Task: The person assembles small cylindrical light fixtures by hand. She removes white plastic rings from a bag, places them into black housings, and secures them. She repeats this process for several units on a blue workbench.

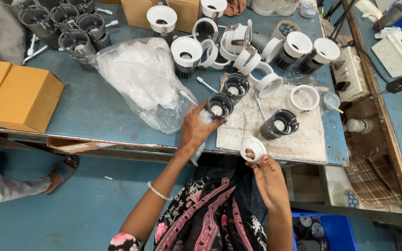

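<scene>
A blue worktop [103, 104] carries everything. On its near right lies a worn white board [247, 128]. At the middle rests a clear plastic bag [143, 79] of white parts. Two tan cardboard boxes [17, 95] sit at the near left, with dark grey housings [73, 28] clustered at the far left. White-rimmed lamp fittings [238, 42] crowd the far middle, before another cardboard box [138, 11].

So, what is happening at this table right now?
A person stands at a blue workbench covered with lamp parts. The left hand grips a dark grey lamp housing at the edge of a worn white board. The right hand holds a white ring piece just off the bench edge. Two more grey housings sit on the board, beside a clear plastic bag of white parts.
</scene>
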Available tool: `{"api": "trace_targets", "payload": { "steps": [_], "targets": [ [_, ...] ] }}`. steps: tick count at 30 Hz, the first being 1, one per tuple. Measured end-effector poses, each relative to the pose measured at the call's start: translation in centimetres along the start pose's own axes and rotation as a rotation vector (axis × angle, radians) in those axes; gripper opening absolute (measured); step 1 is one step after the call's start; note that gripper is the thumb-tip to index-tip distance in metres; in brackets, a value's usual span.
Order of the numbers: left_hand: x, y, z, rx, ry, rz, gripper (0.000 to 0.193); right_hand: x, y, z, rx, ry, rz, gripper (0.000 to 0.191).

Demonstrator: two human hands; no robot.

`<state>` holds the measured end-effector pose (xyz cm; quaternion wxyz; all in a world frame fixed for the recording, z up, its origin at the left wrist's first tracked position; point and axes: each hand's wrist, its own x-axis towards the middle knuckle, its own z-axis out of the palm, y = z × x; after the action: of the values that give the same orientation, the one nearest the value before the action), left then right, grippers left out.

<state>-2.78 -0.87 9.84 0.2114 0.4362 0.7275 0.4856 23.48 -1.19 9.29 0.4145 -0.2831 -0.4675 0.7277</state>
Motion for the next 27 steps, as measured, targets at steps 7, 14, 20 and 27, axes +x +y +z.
{"api": "trace_targets", "payload": {
  "steps": [7,14,20,27],
  "targets": [
    [-4.0,1.0,1.1,-0.082,-0.159,0.171,0.080,0.1,-2.6,-0.3,-0.006,0.134,-0.078,0.034],
    [-3.9,0.8,3.2,-0.076,-0.275,0.173,0.092,0.2,-4.7,0.5,-0.138,0.205,-0.209,0.028],
    [-2.6,-1.1,2.8,-0.193,-0.433,0.305,0.087,0.8,-6.0,2.3,-0.285,0.183,-0.276,0.028],
    [-2.8,-0.6,2.8,-0.169,-0.397,0.223,0.082,1.6,-6.4,3.6,-0.420,0.215,-0.325,0.026]
  ]
}}
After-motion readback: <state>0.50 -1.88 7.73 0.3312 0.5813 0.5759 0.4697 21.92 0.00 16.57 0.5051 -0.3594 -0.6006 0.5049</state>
